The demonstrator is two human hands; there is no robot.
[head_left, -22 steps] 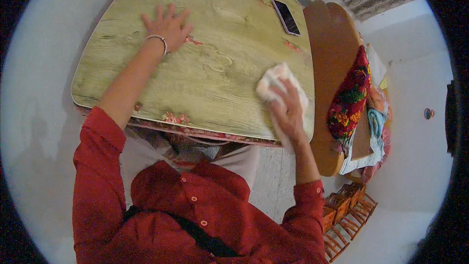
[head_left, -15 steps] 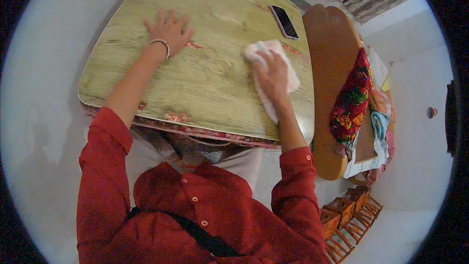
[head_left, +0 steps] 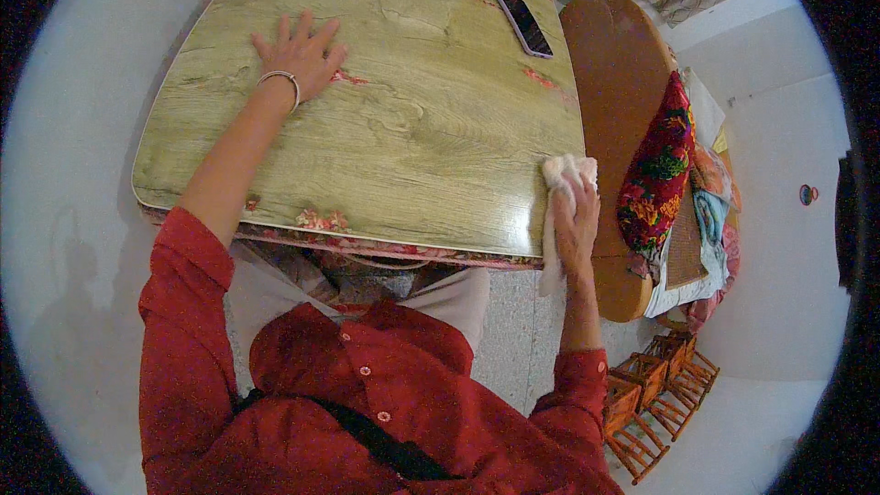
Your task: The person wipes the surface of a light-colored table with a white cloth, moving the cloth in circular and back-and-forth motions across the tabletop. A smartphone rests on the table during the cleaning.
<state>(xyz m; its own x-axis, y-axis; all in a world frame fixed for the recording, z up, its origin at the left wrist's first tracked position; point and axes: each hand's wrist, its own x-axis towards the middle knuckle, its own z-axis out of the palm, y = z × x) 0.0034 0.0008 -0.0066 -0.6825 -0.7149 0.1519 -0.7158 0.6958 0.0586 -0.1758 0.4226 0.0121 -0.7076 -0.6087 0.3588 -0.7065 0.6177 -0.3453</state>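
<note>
A wood-patterned table (head_left: 412,183) with red floral patches and a pale rim stands before me. My left hand (head_left: 300,57) lies flat on its left part, fingers spread, a bracelet at the wrist. At the right edge of the tabletop my right hand (head_left: 576,220) is closed on a white cloth (head_left: 568,169). Part of the cloth shows beyond the fingertips, and another part hangs down past the table's near right corner. The palm side of that hand is hidden.
A dark-screened phone (head_left: 525,26) lies on the table's far right part. Right of the table stands a brown padded seat (head_left: 610,82), with a red floral cushion (head_left: 662,170) and folded fabrics (head_left: 710,211) on it. Wooden stools (head_left: 646,385) stand at the lower right.
My right hand has moved right and nearer to me, carrying the cloth from the tabletop to its right edge. My left hand stays flat on the table.
</note>
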